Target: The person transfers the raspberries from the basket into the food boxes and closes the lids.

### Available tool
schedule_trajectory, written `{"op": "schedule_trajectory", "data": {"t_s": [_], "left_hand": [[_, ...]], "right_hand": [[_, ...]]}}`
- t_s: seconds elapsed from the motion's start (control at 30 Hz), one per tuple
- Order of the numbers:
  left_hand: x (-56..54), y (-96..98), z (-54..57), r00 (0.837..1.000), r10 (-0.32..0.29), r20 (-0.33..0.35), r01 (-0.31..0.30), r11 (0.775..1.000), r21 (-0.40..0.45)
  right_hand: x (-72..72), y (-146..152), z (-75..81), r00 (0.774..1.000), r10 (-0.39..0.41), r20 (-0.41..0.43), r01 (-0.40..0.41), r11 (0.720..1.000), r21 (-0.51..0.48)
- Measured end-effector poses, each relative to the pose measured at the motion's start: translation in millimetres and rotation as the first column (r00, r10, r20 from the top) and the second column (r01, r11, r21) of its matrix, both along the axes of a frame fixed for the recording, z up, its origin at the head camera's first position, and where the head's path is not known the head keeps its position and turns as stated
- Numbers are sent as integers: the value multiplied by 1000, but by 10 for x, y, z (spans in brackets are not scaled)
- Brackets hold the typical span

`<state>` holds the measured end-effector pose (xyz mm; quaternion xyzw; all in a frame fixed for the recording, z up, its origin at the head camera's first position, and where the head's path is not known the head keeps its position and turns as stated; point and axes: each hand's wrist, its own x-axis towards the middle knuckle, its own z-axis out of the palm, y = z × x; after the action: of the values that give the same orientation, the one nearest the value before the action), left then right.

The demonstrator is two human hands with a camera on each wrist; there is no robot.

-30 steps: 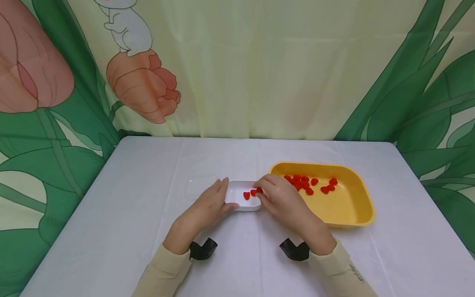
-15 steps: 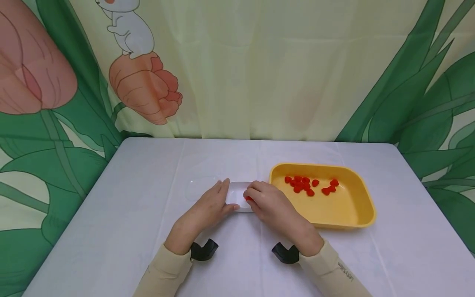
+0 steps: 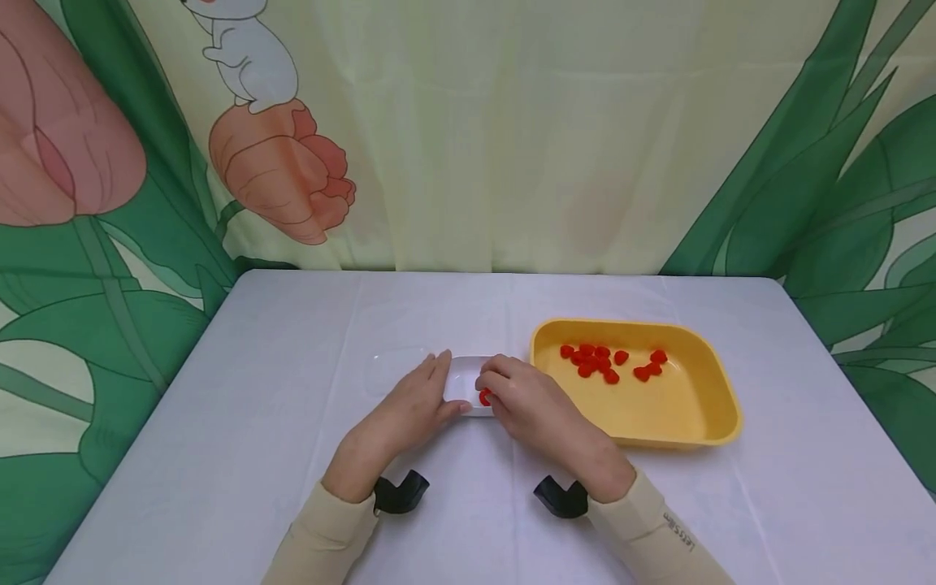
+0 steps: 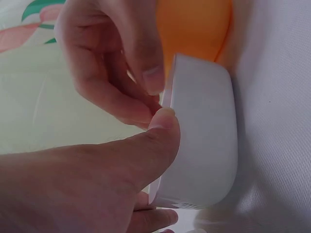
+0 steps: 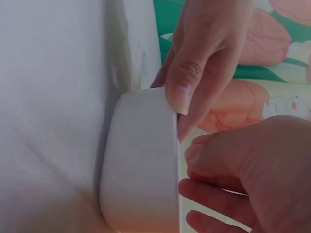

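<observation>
A small white plastic box stands on the table, its open side up. My left hand holds its left end, thumb on the near rim and fingers along the far side. My right hand reaches over the box's right half, fingers curled down inside it. A red heart-shaped piece shows at the right fingertips, pinched there; the hand hides the other pieces in the box. In the right wrist view the box's side wall stands beside the right thumb and fingers.
Right of the box is a yellow tray with several red heart pieces grouped at its back left and a few further right. A clear lid lies left of the box, partly behind the left hand.
My right hand has moved left and down from the box's right rim with a red heart, now covering the pieces inside. The left hand keeps its hold on the box.
</observation>
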<state>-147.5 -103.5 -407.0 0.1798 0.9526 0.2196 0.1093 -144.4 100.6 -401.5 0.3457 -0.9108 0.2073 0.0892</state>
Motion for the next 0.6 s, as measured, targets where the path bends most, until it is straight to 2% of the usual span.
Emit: {"op": "schedule_trajectory", "data": {"t_s": [0.1, 0.33, 0.47, 0.6], "left_hand": [[-5, -9, 20, 1000, 10, 3, -10, 1000, -4], [-23, 5, 27, 1000, 17, -6, -17, 1000, -16], [-13, 11, 28, 999, 41, 26, -40, 999, -31], [-2, 19, 22, 997, 57, 49, -56, 998, -29]], "right_hand": [[-14, 10, 63, 1000, -2, -18, 2, 999, -40], [-19, 75, 135, 997, -75, -14, 73, 992, -105], [-15, 130, 168, 995, -98, 13, 99, 986, -136], [-5, 230, 199, 987, -153, 46, 159, 972, -174]]}}
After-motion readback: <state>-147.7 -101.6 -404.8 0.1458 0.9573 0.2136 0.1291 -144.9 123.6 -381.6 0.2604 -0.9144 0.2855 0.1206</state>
